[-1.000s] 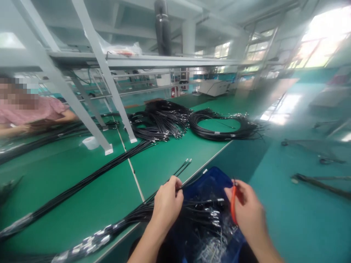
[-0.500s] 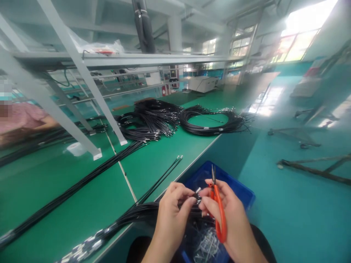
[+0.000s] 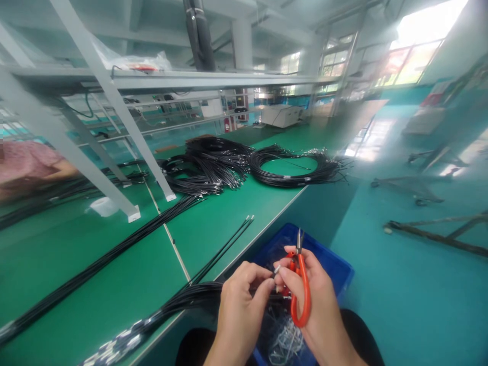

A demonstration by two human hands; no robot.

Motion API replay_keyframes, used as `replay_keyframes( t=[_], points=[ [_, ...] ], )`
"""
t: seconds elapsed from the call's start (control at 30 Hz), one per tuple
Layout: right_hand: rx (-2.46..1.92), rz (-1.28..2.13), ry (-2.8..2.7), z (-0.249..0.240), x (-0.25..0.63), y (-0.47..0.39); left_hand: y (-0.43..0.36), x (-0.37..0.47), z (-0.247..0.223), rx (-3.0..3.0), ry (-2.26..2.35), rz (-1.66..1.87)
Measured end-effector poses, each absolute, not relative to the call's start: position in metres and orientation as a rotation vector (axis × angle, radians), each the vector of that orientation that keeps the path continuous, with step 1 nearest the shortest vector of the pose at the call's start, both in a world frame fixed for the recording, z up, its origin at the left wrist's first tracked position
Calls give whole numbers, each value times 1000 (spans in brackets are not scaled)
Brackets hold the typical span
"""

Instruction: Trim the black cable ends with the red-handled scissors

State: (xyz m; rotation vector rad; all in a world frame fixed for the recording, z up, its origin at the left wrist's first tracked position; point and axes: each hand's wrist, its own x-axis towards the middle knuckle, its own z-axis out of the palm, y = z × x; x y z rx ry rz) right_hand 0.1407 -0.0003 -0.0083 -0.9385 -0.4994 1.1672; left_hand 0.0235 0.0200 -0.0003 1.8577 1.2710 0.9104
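Observation:
My left hand (image 3: 242,300) pinches the end of a black cable over the bin, thumb against forefinger. At that end shows a small silver-white tip (image 3: 277,270), which the thumb and fingers of my right hand (image 3: 318,292) touch. Red-handled scissors (image 3: 306,295) rest in my right palm, their short blades pointing up and slightly apart. Beneath both hands sits a blue bin (image 3: 339,267), with thin clear-and-white scraps (image 3: 285,343) inside. A thick bundle of black cables (image 3: 190,295) runs from the table's front edge to behind my left hand.
Two cables with pale tips (image 3: 232,236) lie on the green table (image 3: 213,218). Coiled cables (image 3: 282,178) and a larger pile (image 3: 217,162) lie farther back. Slanted white shelf posts (image 3: 125,112) rise at left. Beyond them a person in a pink sleeve (image 3: 34,162) is partly visible.
The scissors have turned slightly in my right hand, and their blades now show a gap. The silver-white tip between my fingers has shifted a little; both hands stay close together.

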Motion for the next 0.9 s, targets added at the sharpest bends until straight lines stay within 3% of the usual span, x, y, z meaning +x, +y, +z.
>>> replay_keyframes(
  t=[0.4,0.6,0.9],
  points=[
    [-798,1413,-306,-13,127,-2,23,22,-12,1306,869,956],
    [-837,1394,-286,-5,120,-3,22,25,-4,1360,987,1060],
    [-736,1473,-348,-10,127,0,36,15,4,1143,746,898]
  ],
)
